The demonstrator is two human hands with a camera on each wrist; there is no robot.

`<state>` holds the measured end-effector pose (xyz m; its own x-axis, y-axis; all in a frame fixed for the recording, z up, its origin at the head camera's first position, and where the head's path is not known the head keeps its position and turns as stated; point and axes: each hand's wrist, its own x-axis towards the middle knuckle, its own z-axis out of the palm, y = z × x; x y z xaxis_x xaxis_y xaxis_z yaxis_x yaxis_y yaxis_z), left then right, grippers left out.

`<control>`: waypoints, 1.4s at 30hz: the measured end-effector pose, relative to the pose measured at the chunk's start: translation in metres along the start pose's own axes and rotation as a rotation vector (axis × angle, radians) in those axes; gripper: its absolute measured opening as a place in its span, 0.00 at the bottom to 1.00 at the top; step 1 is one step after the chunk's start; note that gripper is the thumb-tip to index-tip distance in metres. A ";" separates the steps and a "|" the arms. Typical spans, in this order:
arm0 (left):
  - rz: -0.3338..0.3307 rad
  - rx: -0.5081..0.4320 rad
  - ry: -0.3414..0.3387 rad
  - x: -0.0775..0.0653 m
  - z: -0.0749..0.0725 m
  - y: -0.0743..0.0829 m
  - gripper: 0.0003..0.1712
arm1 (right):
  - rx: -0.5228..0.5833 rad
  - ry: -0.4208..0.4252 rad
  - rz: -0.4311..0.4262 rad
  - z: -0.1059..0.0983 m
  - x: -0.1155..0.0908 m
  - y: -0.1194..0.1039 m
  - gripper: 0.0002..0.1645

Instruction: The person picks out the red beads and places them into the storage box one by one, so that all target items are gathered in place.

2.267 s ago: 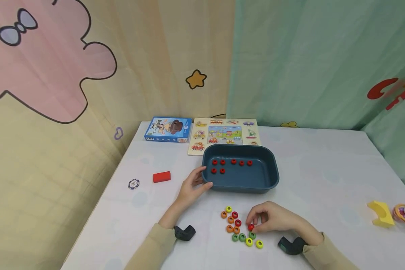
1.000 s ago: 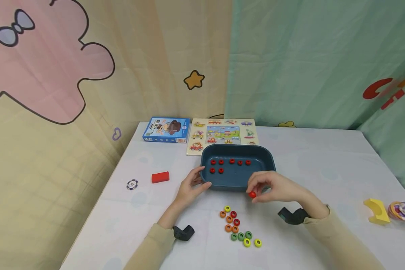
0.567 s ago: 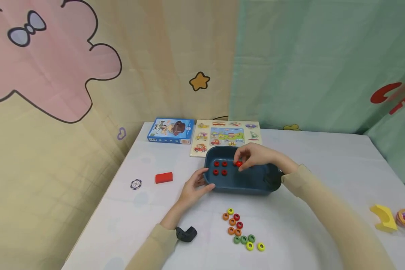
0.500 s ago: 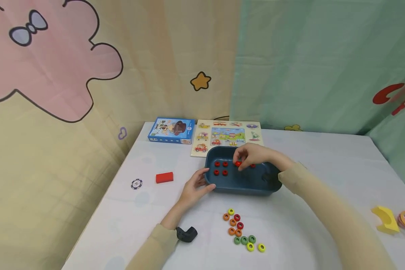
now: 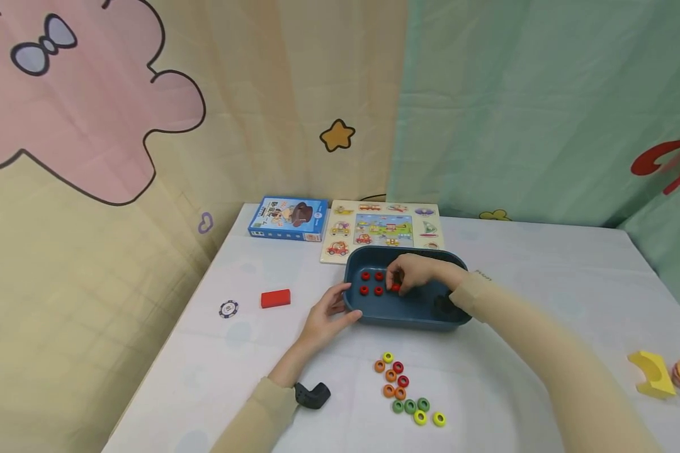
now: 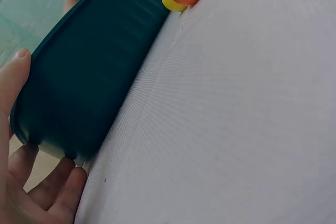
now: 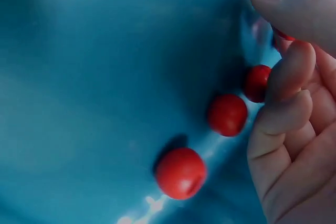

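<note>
My left hand (image 5: 322,319) grips the left end of a dark blue plastic basin (image 5: 413,319). In the left wrist view its thumb lies at the rim of the basin, with the fingers bent against the end wall. My right hand (image 5: 415,272) is down inside the basin, pinching a red bead (image 5: 395,287) close over the floor. That bead is mostly hidden behind thumb and fingers in the right wrist view. Left of it, several red beads (image 5: 365,290) sit in two short rows. More red beads (image 7: 181,173) along the far wall are covered by the hand in the head view.
Before the basin lie several loose beads: orange (image 5: 388,391), green (image 5: 410,406), yellow (image 5: 439,419) and red (image 5: 403,381). Behind are a picture board (image 5: 340,234) and a blue box (image 5: 288,219). A red block (image 5: 275,298) and a poker chip (image 5: 228,309) lie left, a yellow arch block (image 5: 651,374) right.
My right hand picked a red bead from the loose group, carried it up over the basin's front rim and lowered it beside the rows. The left hand stayed at the basin's left end.
</note>
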<state>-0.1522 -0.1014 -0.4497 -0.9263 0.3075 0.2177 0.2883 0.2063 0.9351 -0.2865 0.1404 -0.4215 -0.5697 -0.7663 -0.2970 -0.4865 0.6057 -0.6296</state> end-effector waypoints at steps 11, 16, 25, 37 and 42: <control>-0.015 0.007 0.002 0.000 0.000 0.000 0.33 | -0.022 0.031 -0.059 0.002 -0.002 0.007 0.13; -0.006 0.010 0.001 0.000 0.000 0.000 0.34 | -0.010 0.035 -0.066 0.002 -0.005 0.007 0.14; -0.004 0.017 0.001 -0.001 0.000 -0.001 0.34 | 0.043 0.125 -0.051 -0.007 -0.019 -0.006 0.18; 0.026 0.004 0.015 0.000 0.000 -0.004 0.34 | 0.220 0.353 -0.364 0.041 -0.102 -0.073 0.13; 0.034 -0.008 0.014 0.002 0.000 -0.004 0.33 | 0.258 0.282 -0.366 0.090 -0.108 -0.067 0.11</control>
<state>-0.1553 -0.1019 -0.4525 -0.9193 0.3015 0.2529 0.3175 0.1887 0.9293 -0.1331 0.1634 -0.4119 -0.5666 -0.8088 0.1577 -0.5285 0.2099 -0.8225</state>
